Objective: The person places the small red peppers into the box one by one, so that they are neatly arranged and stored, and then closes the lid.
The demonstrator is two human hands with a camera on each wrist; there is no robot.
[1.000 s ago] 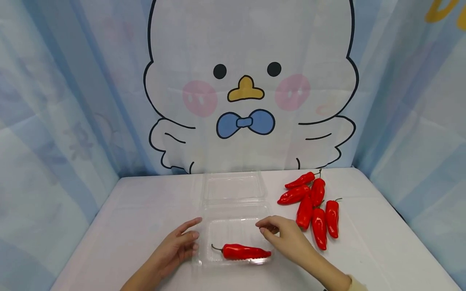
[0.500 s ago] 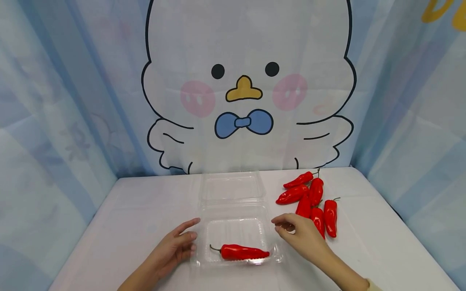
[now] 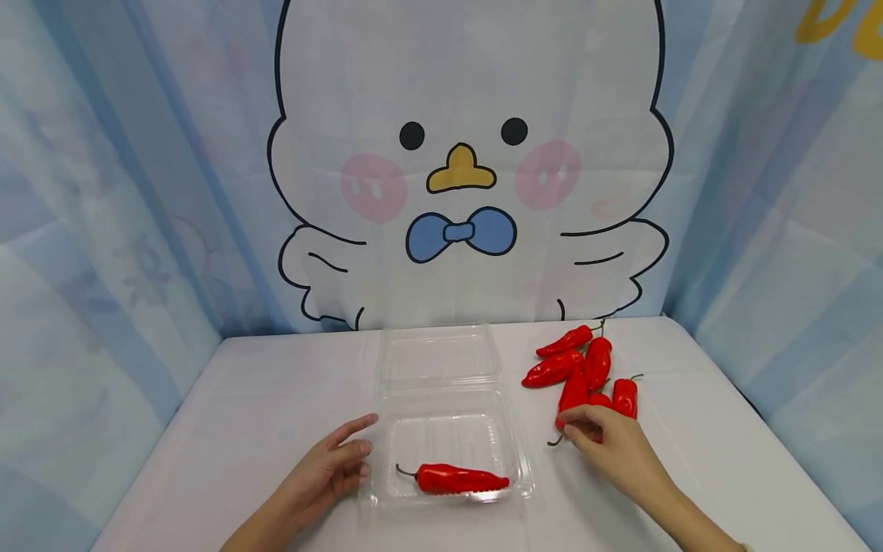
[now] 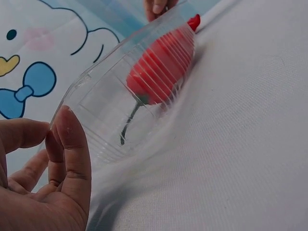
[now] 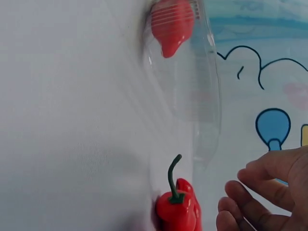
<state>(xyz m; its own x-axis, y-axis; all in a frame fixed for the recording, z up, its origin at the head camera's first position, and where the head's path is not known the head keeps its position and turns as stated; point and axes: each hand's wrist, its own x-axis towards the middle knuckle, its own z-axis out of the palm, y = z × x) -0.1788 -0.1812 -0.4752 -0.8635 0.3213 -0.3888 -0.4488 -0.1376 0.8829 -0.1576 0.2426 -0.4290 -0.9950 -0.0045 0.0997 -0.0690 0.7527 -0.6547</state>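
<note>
A clear plastic clamshell box (image 3: 448, 429) lies with its lid (image 3: 441, 356) folded back behind it. Along its near side rests one red pepper (image 3: 458, 478), its green stem pointing left. My left hand (image 3: 334, 464) is at the box's left edge; in the left wrist view the rim runs between its thumb and fingertip, which pinch it. Over the near end of a group of red peppers (image 3: 552, 369) hovers my right hand (image 3: 610, 445), fingers loosely bent and holding nothing. It partly covers the nearest peppers. In the right wrist view a stemmed pepper (image 5: 175, 211) lies beside those fingers, apart from them.
A white cloth covers the table (image 3: 276, 391). Behind it hangs a pale blue curtain (image 3: 469, 284) printed with a cartoon bird, and curtains also stand at both sides.
My right hand has moved from above the box rightward to the loose peppers. The left hand has stayed at the box's left edge, and the pepper inside has not moved.
</note>
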